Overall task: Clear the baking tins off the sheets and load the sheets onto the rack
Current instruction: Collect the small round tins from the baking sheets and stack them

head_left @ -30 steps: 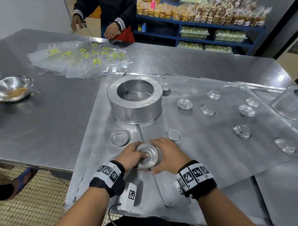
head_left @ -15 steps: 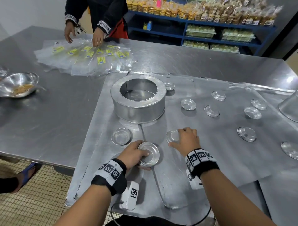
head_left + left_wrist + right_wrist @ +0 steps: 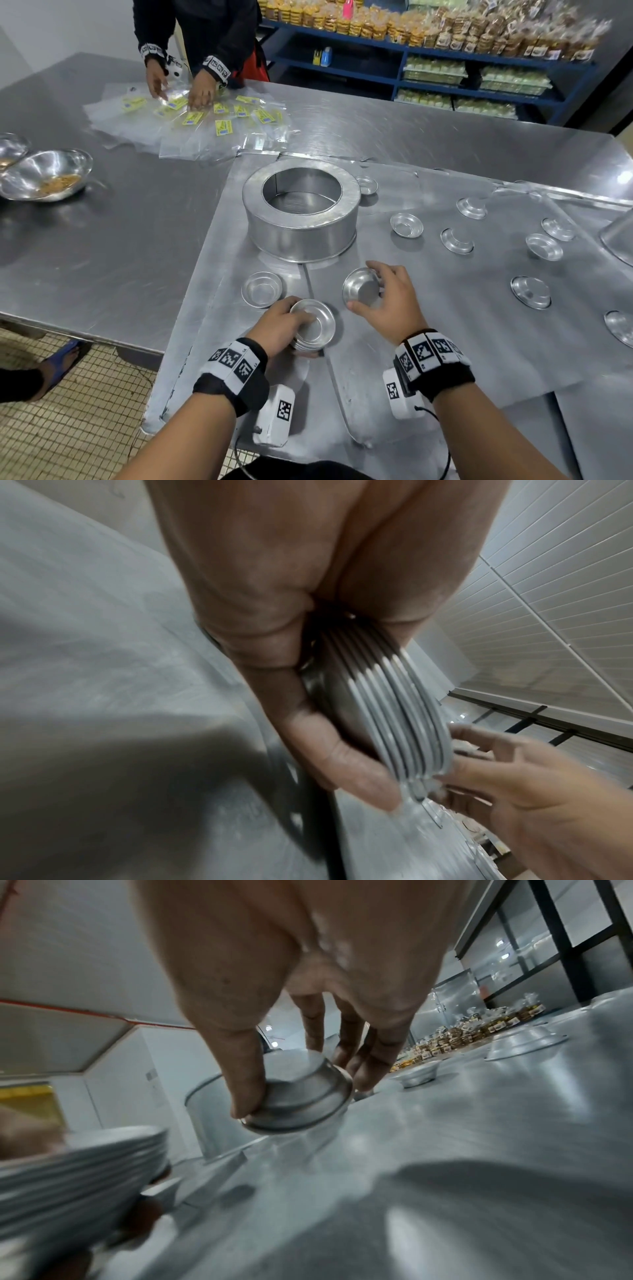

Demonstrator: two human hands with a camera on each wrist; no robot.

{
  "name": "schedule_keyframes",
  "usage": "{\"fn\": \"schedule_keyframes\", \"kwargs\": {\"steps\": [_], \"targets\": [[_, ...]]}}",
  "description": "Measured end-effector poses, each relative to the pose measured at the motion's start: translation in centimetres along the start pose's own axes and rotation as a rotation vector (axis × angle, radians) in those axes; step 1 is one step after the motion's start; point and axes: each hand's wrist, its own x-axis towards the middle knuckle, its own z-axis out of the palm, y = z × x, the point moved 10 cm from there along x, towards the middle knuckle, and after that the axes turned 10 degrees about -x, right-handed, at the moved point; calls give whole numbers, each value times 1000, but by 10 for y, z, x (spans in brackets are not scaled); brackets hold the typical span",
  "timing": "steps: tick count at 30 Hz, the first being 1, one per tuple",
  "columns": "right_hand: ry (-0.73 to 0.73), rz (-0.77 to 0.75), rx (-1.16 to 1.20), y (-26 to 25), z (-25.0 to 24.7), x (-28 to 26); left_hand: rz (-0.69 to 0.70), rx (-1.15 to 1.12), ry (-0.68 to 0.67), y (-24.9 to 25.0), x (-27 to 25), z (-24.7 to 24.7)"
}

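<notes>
My left hand (image 3: pixel 287 320) grips a nested stack of small round tins (image 3: pixel 317 325), whose ridged rims (image 3: pixel 400 718) show in the left wrist view, just above the near baking sheet (image 3: pixel 212 308). My right hand (image 3: pixel 383 301) pinches a single small tin (image 3: pixel 361 289) between thumb and fingers, tilted and lifted off the sheet; in the right wrist view this tin (image 3: pixel 301 1099) hangs clear of the metal. Another small tin (image 3: pixel 262 289) sits to the left. Several more tins (image 3: pixel 531 291) lie scattered over the right sheet (image 3: pixel 479 325).
A large round ring tin (image 3: pixel 301 209) stands on the sheets just beyond my hands. A steel bowl (image 3: pixel 44 174) with crumbs sits far left on the table. Another person's hands (image 3: pixel 202 90) sort clear labelled bags (image 3: pixel 191 120) at the far side. Blue shelves (image 3: pixel 445 78) stand behind.
My right hand reached from the stack to the tin at its right, closed on it and lifted it, tilted. My left hand kept hold of the stack.
</notes>
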Motion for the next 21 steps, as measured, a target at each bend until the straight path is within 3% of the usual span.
{"fn": "schedule_keyframes", "kwargs": {"steps": [4,8,14,21], "targets": [[28,-127,177,-40,-7,-11,26,-20,4,2,2,-10],[-18,-255,235,-72,3,-21,20,15,-85,7,-2,-10],[-180,-292,296,-95,35,-25,13,-104,-134,14,-15,-14],[-390,-293,314,-119,71,-26,60,-208,-51,16,-17,-45]]}}
